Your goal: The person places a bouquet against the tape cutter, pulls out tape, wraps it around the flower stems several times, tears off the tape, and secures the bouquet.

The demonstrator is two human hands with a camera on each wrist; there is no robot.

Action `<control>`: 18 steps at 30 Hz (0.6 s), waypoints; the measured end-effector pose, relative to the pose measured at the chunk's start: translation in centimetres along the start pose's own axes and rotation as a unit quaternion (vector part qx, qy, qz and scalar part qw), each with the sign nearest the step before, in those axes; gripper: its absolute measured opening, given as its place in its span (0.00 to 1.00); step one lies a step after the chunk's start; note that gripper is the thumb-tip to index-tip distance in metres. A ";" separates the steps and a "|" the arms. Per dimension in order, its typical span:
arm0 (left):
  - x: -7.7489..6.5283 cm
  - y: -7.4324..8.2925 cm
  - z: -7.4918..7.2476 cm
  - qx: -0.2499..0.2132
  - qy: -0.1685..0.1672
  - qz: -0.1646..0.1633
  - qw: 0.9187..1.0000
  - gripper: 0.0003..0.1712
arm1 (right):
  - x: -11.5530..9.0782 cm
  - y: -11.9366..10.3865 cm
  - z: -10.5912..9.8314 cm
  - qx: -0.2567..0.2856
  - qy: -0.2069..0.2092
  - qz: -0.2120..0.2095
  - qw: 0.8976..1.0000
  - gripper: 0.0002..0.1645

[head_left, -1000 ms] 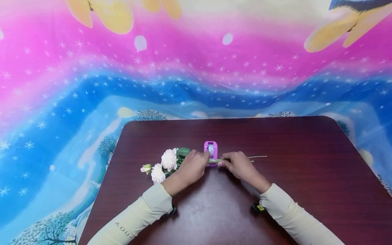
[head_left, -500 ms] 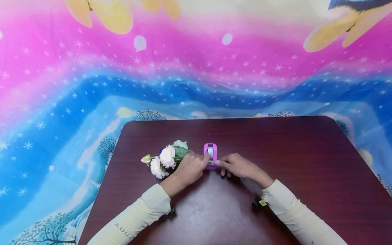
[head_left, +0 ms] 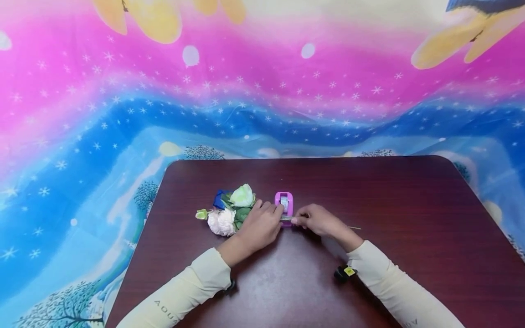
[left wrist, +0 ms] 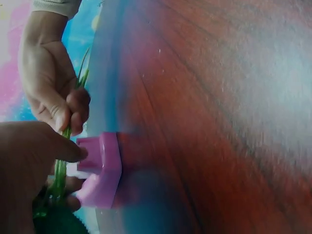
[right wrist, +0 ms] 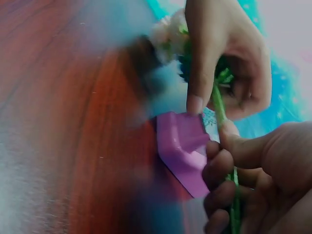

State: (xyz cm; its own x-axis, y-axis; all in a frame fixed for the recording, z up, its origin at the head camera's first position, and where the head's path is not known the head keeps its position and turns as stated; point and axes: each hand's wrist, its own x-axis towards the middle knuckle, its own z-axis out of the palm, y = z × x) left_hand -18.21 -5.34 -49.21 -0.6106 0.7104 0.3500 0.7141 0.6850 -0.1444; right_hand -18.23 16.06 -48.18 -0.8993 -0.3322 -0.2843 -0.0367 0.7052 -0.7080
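Dark red-brown wood grain covers the table (head_left: 369,205), which stands against a pink and blue starred cloth (head_left: 102,114). On it, left of centre, lie the flowers (head_left: 229,212): pale blooms and green leaves bunched together, with something blue just behind them. Their stems (right wrist: 220,105) run rightward across the near side of the purple tape dispenser (head_left: 284,203), which sits on the table between the two hands; a thin stem end shows on the wood beyond the right wrist. The left hand (head_left: 258,225) is curled round the stems just beside the blooms, one fingertip resting on the dispenser's top edge. The right hand (head_left: 317,221) is closed in a pinch on the stems at the dispenser's right side, thumb and forefinger meeting on the green. Judgement: the step in hand appears to be binding the stems together with tape at the dispenser. Whether any tape is drawn out cannot be told; the wrist views are blurred there. The next move would call for the left hand to steady the bunch while the right draws and wraps tape, keeping the stems aligned.
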 end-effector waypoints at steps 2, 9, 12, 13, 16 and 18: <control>0.0 0.2 0.1 0.012 -0.011 -0.019 1.000 0.17 | -0.2 -0.2 0.5 -0.031 0.032 0.003 0.999 0.14; 0.2 0.3 0.4 0.033 -0.011 -0.034 0.999 0.14 | -0.4 0.0 2.2 -0.095 0.114 -0.025 0.989 0.11; 0.3 0.2 0.4 0.028 -0.013 -0.035 0.999 0.16 | -0.4 0.4 2.7 -0.124 0.169 -0.058 0.976 0.14; 0.3 0.2 0.4 0.028 -0.014 -0.035 0.999 0.17 | -0.4 0.5 3.0 -0.142 0.191 -0.070 0.969 0.16; 0.2 0.1 0.6 0.024 -0.016 -0.029 0.999 0.19 | -0.4 0.9 3.6 -0.199 0.259 -0.103 0.939 0.20; 0.1 0.0 0.8 0.020 -0.015 -0.023 0.999 0.19 | -0.5 1.0 4.1 -0.229 0.297 -0.113 0.920 0.21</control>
State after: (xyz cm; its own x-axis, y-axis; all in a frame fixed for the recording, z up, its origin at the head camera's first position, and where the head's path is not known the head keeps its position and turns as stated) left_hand -18.53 -5.12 -49.94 -0.6522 0.6828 0.3292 0.6715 0.7219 -0.1670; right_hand -16.05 14.38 -51.38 -0.9211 -0.1977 0.3354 -0.3087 0.8957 -0.3199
